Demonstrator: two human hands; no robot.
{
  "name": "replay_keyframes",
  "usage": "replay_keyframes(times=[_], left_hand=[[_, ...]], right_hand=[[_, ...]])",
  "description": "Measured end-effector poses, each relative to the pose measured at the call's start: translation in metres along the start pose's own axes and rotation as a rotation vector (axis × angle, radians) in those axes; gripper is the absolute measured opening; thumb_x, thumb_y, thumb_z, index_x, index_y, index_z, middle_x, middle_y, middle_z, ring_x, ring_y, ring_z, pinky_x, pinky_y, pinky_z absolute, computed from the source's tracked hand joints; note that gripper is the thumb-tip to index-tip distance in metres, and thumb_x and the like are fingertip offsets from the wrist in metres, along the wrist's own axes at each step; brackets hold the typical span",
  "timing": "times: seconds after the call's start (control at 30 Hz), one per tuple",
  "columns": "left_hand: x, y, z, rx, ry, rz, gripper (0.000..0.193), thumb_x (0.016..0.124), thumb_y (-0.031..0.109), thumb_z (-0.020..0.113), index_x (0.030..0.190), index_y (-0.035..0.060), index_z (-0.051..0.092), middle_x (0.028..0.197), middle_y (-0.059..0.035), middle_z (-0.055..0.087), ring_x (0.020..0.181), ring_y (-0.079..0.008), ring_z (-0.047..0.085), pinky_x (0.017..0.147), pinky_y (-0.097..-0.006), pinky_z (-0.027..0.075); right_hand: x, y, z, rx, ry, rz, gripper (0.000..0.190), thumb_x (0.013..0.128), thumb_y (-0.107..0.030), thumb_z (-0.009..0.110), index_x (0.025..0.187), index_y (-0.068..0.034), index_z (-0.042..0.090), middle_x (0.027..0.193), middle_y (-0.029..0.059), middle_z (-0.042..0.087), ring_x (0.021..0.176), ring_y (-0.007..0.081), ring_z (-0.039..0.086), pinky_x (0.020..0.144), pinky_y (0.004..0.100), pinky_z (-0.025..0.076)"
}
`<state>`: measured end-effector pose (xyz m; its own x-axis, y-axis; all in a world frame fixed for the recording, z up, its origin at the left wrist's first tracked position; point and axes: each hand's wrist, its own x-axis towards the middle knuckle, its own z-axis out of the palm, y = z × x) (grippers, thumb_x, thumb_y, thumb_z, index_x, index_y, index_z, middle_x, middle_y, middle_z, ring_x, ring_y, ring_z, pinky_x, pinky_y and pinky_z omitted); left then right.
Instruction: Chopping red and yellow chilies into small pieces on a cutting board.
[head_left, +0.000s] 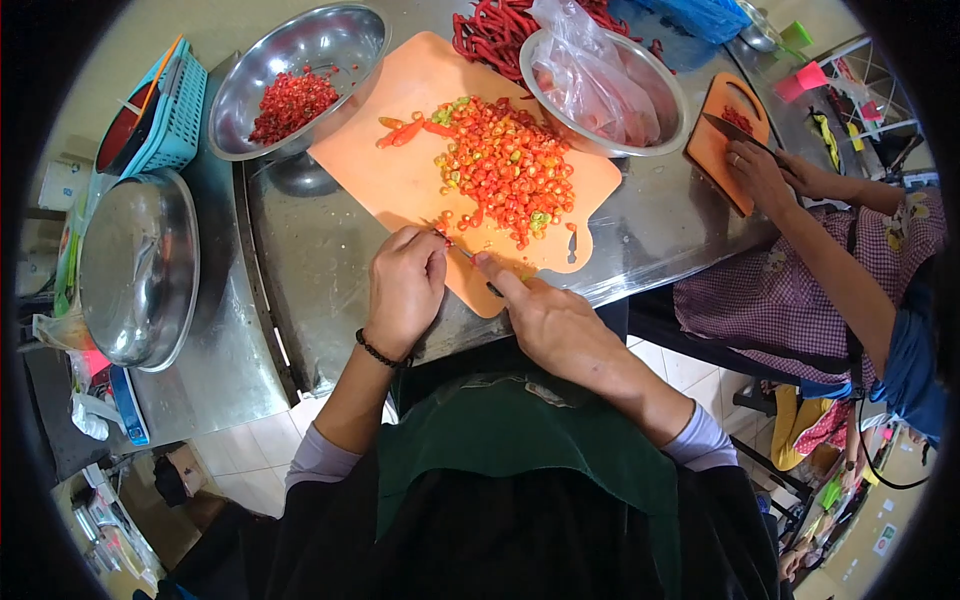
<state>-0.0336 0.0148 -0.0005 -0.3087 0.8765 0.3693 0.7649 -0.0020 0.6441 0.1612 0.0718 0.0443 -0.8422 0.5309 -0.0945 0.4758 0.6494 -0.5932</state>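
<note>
An orange plastic cutting board (360, 142) lies on the steel table before me. My right hand (555, 322) grips a small knife (461, 251), its blade slanting up and left over the board's near edge. Curled fingers of my left hand (409, 281) meet the blade's tip, around what looks like a red chili, mostly hidden. Past both hands spreads a heap of sliced red, orange and green chilies (510, 165). A few whole chilies (405, 133) lie left of that heap.
A steel bowl of chopped red chili (292, 105) stands left; another bowl (679, 127) holds a plastic bag (592, 82). Long red chilies (491, 41) lie behind. An upturned bowl (139, 270) and a blue basket (184, 112) are far left. At right, a co-worker's hands (761, 176) cut on a board (709, 157).
</note>
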Motion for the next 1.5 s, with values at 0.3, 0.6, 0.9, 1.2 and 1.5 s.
replay_keyframes(times=[0.3, 0.6, 0.9, 1.2, 1.5], left_hand=[[-0.007, -0.002, 0.002, 0.05, 0.04, -0.048, 0.003, 0.076, 0.002, 0.064, 0.079, 0.0023, 0.062, 0.076, -0.0131, 0.061, 0.075, -0.0333, 0.061, 0.067, -0.0414, 0.049], [-0.009, -0.001, -0.003, 0.009, -0.003, -0.069, 0.003, 0.077, 0.002, 0.064, 0.08, 0.0026, 0.064, 0.079, -0.0126, 0.063, 0.076, -0.0323, 0.061, 0.069, -0.0408, 0.05], [-0.001, -0.001, -0.009, -0.013, -0.038, 0.006, 0.003, 0.077, 0.001, 0.064, 0.08, 0.0017, 0.063, 0.079, -0.0133, 0.062, 0.077, -0.033, 0.06, 0.07, -0.041, 0.049], [-0.011, -0.004, -0.002, 0.027, 0.013, -0.033, 0.002, 0.077, 0.002, 0.063, 0.079, 0.0014, 0.062, 0.078, -0.0144, 0.061, 0.075, -0.0341, 0.06, 0.069, -0.0416, 0.049], [-0.002, -0.002, 0.002, 0.013, 0.016, -0.012, 0.001, 0.077, 0.002, 0.063, 0.076, 0.0006, 0.062, 0.076, -0.0147, 0.062, 0.073, -0.0337, 0.06, 0.068, -0.0414, 0.049]], right_hand=[[-0.044, 0.001, -0.004, 0.052, -0.04, 0.109, 0.062, 0.087, -0.006, 0.049, 0.146, -0.015, 0.032, 0.085, 0.0249, 0.059, 0.072, 0.0432, 0.063, 0.066, 0.0493, 0.053], [-0.024, -0.003, 0.0, -0.038, -0.003, 0.041, 0.061, 0.087, -0.003, 0.047, 0.146, -0.01, 0.032, 0.081, 0.0216, 0.06, 0.067, 0.0401, 0.063, 0.063, 0.0461, 0.053], [0.003, -0.004, -0.005, 0.059, -0.111, 0.05, 0.059, 0.087, -0.002, 0.043, 0.145, -0.01, 0.032, 0.081, 0.0252, 0.061, 0.074, 0.0428, 0.063, 0.067, 0.0487, 0.051], [-0.04, 0.006, 0.003, 0.03, -0.068, 0.078, 0.057, 0.09, -0.008, 0.048, 0.145, -0.012, 0.033, 0.08, 0.0251, 0.061, 0.071, 0.041, 0.064, 0.063, 0.0473, 0.053], [-0.035, 0.038, -0.019, 0.299, -0.034, 0.117, 0.049, 0.094, -0.008, 0.049, 0.141, -0.011, 0.035, 0.086, 0.028, 0.063, 0.085, 0.0469, 0.061, 0.076, 0.0512, 0.047]])
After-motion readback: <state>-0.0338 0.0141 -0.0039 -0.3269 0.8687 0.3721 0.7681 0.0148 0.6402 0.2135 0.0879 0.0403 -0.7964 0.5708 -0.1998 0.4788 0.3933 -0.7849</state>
